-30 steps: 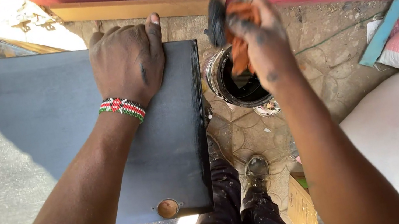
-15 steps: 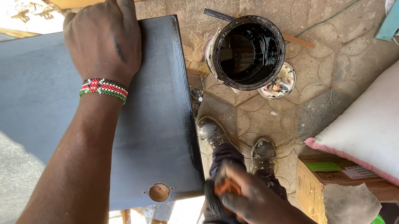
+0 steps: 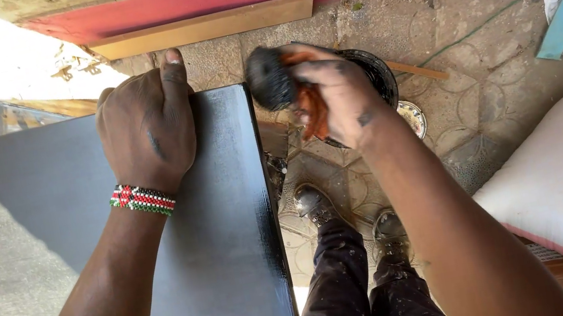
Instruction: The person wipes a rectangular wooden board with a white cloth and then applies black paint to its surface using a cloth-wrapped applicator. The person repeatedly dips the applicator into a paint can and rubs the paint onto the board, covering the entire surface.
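Left hand [image 3: 149,131] flat, fingers spread wide, pinning dark painted board [image 3: 117,233] at left of frame. Right hand [image 3: 336,98], upper centre, fingers closed round paint-soaked black sponge with orange rag [image 3: 279,81], above paint tin [image 3: 379,75]. Sponge soft, likely dripping; board stiff, wet edge probably slippery, better held on dry top.

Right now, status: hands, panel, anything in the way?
Left hand flat on the dark panel. Right hand grips a black-soaked applicator over the paint can. Nothing between applicator and panel.
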